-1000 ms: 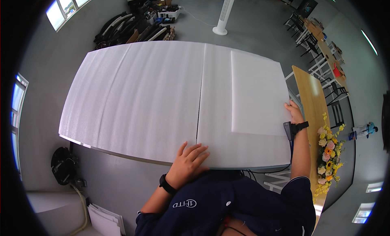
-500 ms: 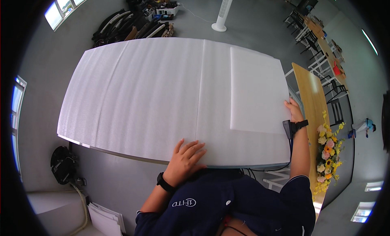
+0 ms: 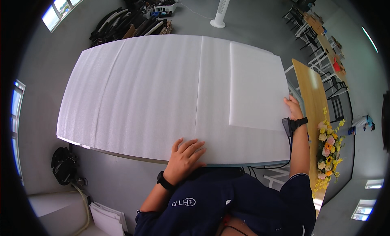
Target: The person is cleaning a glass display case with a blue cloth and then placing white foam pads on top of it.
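A large white foam sheet (image 3: 150,94) covers the table in front of me, with long crease lines running across it. On its right part lies a smaller white foam piece (image 3: 258,85). My left hand (image 3: 185,159) rests palm down near the front edge, fingers spread and nothing held. At the right edge my right hand (image 3: 294,108) grips the foam's side, thumb on top; its other fingers are partly hidden past the edge. Both wrists wear black bands, and a small black device with a cable (image 3: 287,126) sits at the right wrist.
A wooden table (image 3: 310,89) stands close on the right, with a flower arrangement (image 3: 328,148) on it. Beyond the far edge are a white tower fan (image 3: 219,20) and a pile of black items (image 3: 118,27). White panels (image 3: 106,217) lean at lower left; a person (image 3: 363,122) is far right.
The view has shifted very slightly. Both hands keep nearly the same places on the foam, and the foam lies as before.
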A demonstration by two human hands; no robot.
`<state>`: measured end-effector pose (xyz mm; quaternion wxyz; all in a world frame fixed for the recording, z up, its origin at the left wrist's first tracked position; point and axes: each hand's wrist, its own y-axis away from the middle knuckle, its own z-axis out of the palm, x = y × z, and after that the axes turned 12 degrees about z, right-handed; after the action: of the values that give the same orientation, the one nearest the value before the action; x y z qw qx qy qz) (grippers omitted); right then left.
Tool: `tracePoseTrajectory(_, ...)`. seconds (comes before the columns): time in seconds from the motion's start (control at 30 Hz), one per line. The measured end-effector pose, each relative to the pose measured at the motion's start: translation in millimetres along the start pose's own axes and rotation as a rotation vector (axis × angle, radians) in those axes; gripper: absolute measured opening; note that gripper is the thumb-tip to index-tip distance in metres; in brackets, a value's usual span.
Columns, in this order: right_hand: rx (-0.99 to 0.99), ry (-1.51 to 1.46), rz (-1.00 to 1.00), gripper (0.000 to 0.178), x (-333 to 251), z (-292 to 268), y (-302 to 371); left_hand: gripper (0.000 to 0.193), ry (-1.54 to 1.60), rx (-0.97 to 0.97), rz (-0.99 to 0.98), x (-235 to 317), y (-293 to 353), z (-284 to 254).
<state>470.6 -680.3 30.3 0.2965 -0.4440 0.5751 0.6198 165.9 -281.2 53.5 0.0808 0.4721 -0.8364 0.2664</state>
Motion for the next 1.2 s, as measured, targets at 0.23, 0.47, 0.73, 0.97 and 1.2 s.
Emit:
tracePoseTrajectory(0.23, 0.028, 0.010, -0.014, 0.033, -0.6, 6.6, 3.4, 0.039, -0.005, 0.007, -0.008, 0.1, -0.4, 0.4)
tracePoseTrajectory(0.47, 0.028, 0.024, -0.048, 0.032, -1.2, 10.2, 4.1, 0.033, -0.031, 0.027, 0.010, -0.9, -1.3, 4.0)
tracePoseTrajectory(0.73, 0.091, 0.065, -0.122, 0.034, 6.2, 16.4, 5.8, 0.032, -0.101, 0.065, 0.049, -1.8, 3.1, 13.0)
tracePoseTrajectory(0.97, 0.353, 0.618, -0.322, 0.048, 9.1, 21.0, 3.7, 0.051, -0.008, 0.072, -0.007, 0.3, 2.6, 8.9)
tracePoseTrajectory(1.2, 0.439, 1.113, -0.509, 0.058, -17.2, 71.7, 54.3, 0.074, 0.021, 0.117, -0.017, -2.9, 5.3, 3.0)
